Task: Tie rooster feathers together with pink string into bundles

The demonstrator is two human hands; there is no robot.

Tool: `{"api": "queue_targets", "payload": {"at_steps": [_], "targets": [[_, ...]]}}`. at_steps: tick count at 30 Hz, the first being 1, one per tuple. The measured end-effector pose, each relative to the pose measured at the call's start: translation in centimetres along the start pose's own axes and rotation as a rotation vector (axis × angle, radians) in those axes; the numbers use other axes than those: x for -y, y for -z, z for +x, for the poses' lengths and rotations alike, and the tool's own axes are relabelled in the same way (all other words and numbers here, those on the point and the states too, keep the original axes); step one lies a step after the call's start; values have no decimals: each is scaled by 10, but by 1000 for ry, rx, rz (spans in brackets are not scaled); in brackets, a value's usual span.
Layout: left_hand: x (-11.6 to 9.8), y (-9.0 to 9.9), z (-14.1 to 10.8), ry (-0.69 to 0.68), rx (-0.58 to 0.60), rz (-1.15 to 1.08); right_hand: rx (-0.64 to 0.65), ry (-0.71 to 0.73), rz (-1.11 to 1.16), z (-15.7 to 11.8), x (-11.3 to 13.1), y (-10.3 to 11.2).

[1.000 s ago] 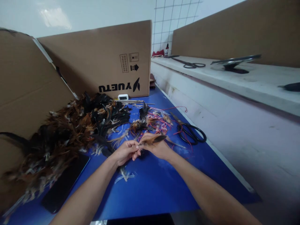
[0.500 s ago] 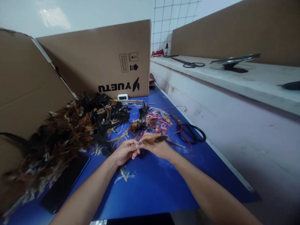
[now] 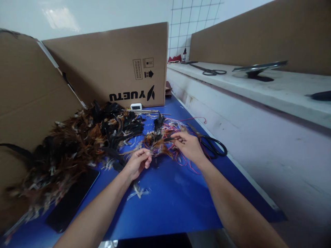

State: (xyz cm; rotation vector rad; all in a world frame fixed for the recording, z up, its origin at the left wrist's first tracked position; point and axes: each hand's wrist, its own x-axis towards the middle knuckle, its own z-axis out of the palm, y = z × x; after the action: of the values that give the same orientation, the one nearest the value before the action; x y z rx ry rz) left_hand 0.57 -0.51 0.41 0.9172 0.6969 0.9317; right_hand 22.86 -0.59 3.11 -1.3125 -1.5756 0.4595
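My left hand (image 3: 139,162) is closed in a pinch over the blue table, on the quill end of a brown feather (image 3: 160,148). To its right, my right hand (image 3: 188,145) pinches the dark tip of what looks like the same feather. Just behind the hands lies a small bunch of black and brown feathers (image 3: 153,137). Pink string (image 3: 181,160) is tangled beside and below my right hand. A large heap of brown and black feathers (image 3: 77,137) spreads to the left.
Black-handled scissors (image 3: 219,147) lie right of my right hand. A dark phone (image 3: 73,199) rests at the left front. Behind stand a cardboard box (image 3: 108,65) and a small white digital display (image 3: 136,106). A white ledge (image 3: 232,81) runs along the right, holding more scissors (image 3: 214,72).
My right hand has moved right and away from my left hand, toward the scissors. The brown feather has turned and lies lower between the hands. My left hand has barely moved.
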Motion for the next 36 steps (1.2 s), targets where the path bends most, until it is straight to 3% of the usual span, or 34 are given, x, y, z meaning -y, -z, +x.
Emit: {"api": "queue_targets", "payload": {"at_steps": [3,6,11,19,28,36], "targets": [[0,-1,0,-17,-12,-7,-128,-23,-110,6,-11,12],[-1,-1,0,-18,-25,-8,-141,1,-270,8,-20,22],[-1,-1,0,-11,-28,3,29,-29,-530,8,-24,30],[-2,-4,-1,1,-46,14,274,-119,-709,5,-32,21],[-1,-4,-1,5,-42,30,254,-98,-714,4,-31,17],[-3,-7,-2,6,-58,30,99,-81,-590,9,-34,24]]}}
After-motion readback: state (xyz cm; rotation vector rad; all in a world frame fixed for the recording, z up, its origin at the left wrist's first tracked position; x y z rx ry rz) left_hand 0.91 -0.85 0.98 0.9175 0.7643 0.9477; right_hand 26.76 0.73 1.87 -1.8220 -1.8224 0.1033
